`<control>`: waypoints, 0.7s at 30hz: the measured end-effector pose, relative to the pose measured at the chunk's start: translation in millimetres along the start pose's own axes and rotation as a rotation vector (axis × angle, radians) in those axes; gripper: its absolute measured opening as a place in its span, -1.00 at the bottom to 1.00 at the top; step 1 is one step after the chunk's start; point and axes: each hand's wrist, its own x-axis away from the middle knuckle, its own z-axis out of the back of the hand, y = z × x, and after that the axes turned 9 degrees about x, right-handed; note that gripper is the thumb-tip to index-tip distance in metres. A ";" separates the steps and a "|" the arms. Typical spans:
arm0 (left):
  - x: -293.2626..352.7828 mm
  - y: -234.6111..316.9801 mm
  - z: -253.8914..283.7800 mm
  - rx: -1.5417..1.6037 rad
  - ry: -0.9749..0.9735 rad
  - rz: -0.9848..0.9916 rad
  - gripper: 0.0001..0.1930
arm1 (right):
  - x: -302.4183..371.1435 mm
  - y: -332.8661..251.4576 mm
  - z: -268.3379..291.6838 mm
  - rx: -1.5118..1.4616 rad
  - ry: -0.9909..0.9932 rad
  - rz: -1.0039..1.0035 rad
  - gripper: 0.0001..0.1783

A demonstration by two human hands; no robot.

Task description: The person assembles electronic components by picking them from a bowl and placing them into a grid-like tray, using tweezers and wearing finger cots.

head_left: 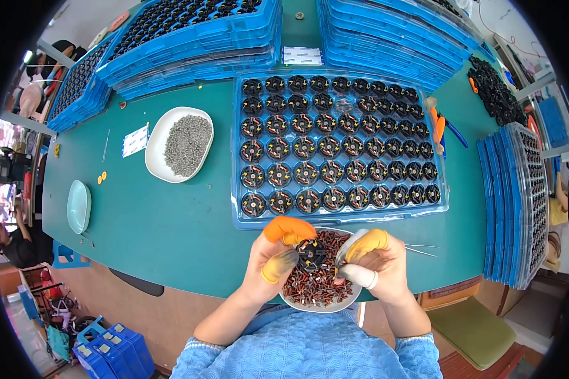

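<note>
My left hand (277,258), with orange finger cots on two fingers, holds a small black round part (311,252) over a white bowl (352,297) full of small reddish-brown pieces. My right hand (374,264), with yellow and white finger cots, pinches close against the right side of that part; what it holds is too small to tell. Just beyond my hands lies a blue tray (237,151) filled with rows of the same black round parts.
A white oval dish (156,142) of grey screws sits to the left, a pale green dish (79,206) further left. Stacks of blue trays (189,44) line the back and right edge (505,208). Orange-handled pliers (437,126) lie right of the tray. Another person sits at far left.
</note>
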 end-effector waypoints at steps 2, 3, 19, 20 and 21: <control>0.1 -2.1 1.6 0.027 -0.092 -0.025 -0.51 | 0.5 -0.5 3.8 -0.014 -0.029 0.035 -0.76; -1.9 0.7 -8.1 0.101 -0.095 0.002 -0.49 | 0.9 -0.7 6.5 -0.027 -0.056 0.068 -0.81; 0.5 11.5 -15.8 -0.061 -0.150 0.087 -0.51 | -12.7 -16.8 0.6 0.941 -0.130 0.696 -0.76; 0.5 11.5 -15.5 -0.060 -0.151 0.087 -0.51 | -12.1 -17.6 0.2 0.942 -0.130 0.696 -0.76; 0.4 11.6 -15.2 -0.078 -0.150 0.086 -0.51 | -11.1 -18.7 -0.3 0.985 -0.115 0.729 -0.75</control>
